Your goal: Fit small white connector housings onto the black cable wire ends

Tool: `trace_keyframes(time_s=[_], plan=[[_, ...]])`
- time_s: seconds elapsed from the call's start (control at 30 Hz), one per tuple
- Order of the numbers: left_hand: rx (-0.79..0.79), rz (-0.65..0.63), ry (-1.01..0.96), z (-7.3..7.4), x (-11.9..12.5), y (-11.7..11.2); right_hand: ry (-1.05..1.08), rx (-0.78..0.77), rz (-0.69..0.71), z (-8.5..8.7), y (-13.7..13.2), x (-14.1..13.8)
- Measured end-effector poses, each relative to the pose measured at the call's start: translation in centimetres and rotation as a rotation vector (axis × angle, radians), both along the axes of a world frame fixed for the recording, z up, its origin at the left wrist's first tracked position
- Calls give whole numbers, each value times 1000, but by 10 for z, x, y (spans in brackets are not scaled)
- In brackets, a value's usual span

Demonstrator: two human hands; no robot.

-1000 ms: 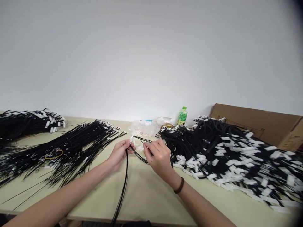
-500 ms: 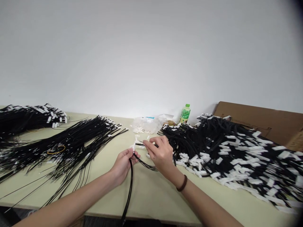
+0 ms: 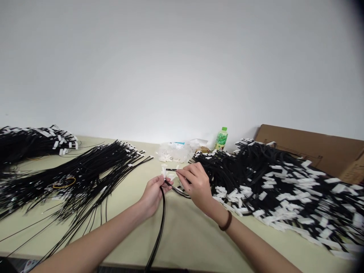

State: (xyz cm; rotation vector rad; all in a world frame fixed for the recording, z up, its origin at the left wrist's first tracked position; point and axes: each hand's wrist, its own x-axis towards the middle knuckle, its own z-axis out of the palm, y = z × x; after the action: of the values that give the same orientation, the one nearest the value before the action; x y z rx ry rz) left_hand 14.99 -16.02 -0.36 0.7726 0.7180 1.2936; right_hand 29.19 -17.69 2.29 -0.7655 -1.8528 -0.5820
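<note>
Near the middle of the table, my left hand [image 3: 155, 192] is closed on a small white connector [image 3: 164, 172], pinched between thumb and fingers. A bundle of black cables [image 3: 159, 237] hangs from below that hand to the table's front edge. My right hand [image 3: 196, 185], just to the right, pinches the black wire ends [image 3: 171, 170], which point left toward the white connector. From the left fingers more black cable loops across under my right hand. Whether the wire tips touch the connector is too small to tell.
Black cables [image 3: 93, 170] lie in piles on the left, with a yellow band [image 3: 65, 183] among them. White-tipped cables [image 3: 284, 182] heap on the right, before a cardboard sheet [image 3: 307, 144]. A clear plastic bag [image 3: 174, 151] and a green-capped bottle [image 3: 221, 138] stand near the wall.
Both hands have shifted slightly right. The right hand has drawn back a little from the left, and the wire ends now show more plainly between them. The view has moved slightly.
</note>
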Motion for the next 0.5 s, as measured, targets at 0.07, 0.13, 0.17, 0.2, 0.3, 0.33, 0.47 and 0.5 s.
trace_keyframes(time_s=[0.07, 0.13, 0.17, 0.2, 0.3, 0.33, 0.47, 0.5], plan=[[8, -36, -14, -2, -1, 0, -31, -27, 39, -6, 0, 1], [21, -81, -23, -2, -2, 0, -52, -43, 54, -11, -1, 1], [31, -105, -24, -1, -2, 0, -59, -50, 55, -13, -1, 1], [41, -129, -24, -1, -2, -1, -67, -57, 56, -14, -1, 1], [64, -187, -21, -1, -1, -2, -83, -77, 52, -16, -2, 2], [64, -193, -23, -1, -1, -3, -84, -80, 50, -16, -2, 2], [48, -202, -31, -1, -2, -6, -73, -69, 15, -15, -3, 4], [53, -211, -29, -1, -2, -6, -75, -66, 0, -14, -3, 4]])
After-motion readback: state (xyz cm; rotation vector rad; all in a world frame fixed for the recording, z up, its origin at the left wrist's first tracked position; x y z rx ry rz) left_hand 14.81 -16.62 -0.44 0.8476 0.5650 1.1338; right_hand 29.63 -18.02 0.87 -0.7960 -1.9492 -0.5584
